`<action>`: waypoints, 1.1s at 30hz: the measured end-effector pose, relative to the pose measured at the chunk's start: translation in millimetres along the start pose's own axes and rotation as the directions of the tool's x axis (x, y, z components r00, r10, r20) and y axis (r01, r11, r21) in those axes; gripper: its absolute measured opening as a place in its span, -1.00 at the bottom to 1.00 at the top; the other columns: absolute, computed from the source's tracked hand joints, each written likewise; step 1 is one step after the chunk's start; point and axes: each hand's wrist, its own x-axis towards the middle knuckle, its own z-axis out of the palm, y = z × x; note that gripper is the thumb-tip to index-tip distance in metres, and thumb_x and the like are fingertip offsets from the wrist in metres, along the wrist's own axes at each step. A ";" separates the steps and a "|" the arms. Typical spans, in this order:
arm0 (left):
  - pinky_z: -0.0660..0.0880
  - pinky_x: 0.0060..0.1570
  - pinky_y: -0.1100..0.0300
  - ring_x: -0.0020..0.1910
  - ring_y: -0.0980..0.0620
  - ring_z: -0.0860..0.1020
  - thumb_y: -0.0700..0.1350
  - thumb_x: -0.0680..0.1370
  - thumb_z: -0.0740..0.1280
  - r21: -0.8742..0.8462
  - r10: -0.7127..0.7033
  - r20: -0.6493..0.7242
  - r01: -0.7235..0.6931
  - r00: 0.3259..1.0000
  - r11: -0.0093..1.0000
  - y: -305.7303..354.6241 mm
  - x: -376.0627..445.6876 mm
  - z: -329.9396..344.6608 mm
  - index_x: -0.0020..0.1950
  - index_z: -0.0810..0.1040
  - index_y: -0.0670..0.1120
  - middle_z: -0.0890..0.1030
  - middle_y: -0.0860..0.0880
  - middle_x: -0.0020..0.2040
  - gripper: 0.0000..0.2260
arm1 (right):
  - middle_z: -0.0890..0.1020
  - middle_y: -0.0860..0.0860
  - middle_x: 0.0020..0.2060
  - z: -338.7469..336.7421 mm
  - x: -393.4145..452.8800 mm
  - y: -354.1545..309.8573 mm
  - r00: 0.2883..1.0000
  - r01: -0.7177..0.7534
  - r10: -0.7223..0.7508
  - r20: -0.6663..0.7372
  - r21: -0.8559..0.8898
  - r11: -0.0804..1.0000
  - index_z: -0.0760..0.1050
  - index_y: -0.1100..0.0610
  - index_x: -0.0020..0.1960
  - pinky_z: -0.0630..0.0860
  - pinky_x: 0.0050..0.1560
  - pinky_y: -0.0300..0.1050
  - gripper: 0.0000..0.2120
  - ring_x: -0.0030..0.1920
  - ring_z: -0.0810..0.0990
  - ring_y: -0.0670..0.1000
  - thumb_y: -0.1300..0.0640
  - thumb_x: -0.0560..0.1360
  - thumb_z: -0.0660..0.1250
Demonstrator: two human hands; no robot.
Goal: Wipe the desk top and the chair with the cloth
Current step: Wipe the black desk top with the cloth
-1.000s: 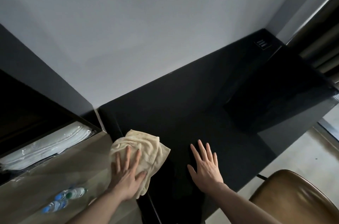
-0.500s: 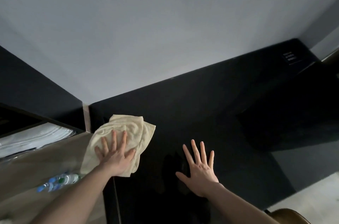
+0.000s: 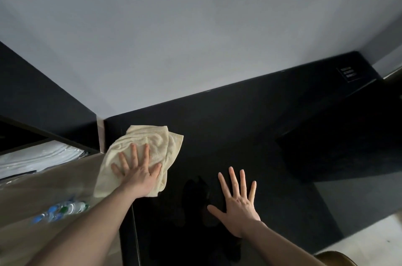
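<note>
Left hand presses the cream cloth flat on the black desk, fingers straight. Right hand rests beside it, fingers spread and holding nothing.

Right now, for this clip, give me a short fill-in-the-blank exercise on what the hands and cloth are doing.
1. The left hand presses flat on the cream ____.
2. The right hand rests with fingers spread on the ____ desk top.
3. The cloth lies near the desk top's ____ end.
4. The water bottles lie to the ____ of the cloth.

Missing words: cloth; black; left; left
</note>
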 end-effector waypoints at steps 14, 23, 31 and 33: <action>-0.32 0.49 -0.45 0.54 -0.43 -0.46 0.41 0.63 -0.09 0.062 0.065 -0.034 -0.063 0.997 0.996 56.8 28.6 -14.7 0.52 -0.58 0.21 -0.55 -0.10 0.58 -0.25 | -0.18 -0.11 0.70 -60.5 16.6 81.7 0.970 -0.007 0.040 -0.240 0.134 0.991 -0.07 -0.18 0.71 -0.33 0.66 0.17 -0.25 0.69 -0.33 0.05 -0.41 0.63 0.08; -0.34 0.51 -0.42 0.58 -0.38 -0.43 0.49 0.54 -0.24 0.127 0.160 -0.123 -0.145 0.979 0.981 208.5 56.7 0.4 0.52 -0.59 0.22 -0.61 0.00 0.53 -0.26 | -0.07 -0.07 0.71 -131.8 46.4 266.4 0.920 -0.089 0.166 -0.355 0.222 0.971 0.08 -0.11 0.71 -0.19 0.69 0.18 -0.30 0.71 -0.20 0.05 -0.29 0.67 0.20; -0.31 0.51 -0.40 0.61 -0.38 -0.36 0.51 0.49 -0.28 0.242 0.285 -0.162 -0.242 0.945 0.940 379.9 95.5 3.3 0.59 -0.49 0.22 -0.43 -0.04 0.65 -0.22 | 0.05 -0.02 0.71 -165.6 58.9 433.4 0.848 -0.205 0.322 -0.421 0.300 0.932 0.19 -0.07 0.68 0.00 0.68 0.23 -0.31 0.71 -0.08 0.09 -0.27 0.63 0.24; -0.29 0.51 -0.41 0.61 -0.38 -0.34 0.52 0.46 -0.33 0.275 0.322 -0.170 -0.269 0.931 0.923 422.2 104.5 4.8 0.59 -0.49 0.21 -0.42 -0.04 0.66 -0.20 | 0.08 0.00 0.70 -173.2 62.8 470.0 0.826 -0.226 0.353 -0.440 0.315 0.922 0.20 -0.07 0.68 0.01 0.67 0.25 -0.32 0.71 -0.05 0.11 -0.26 0.63 0.25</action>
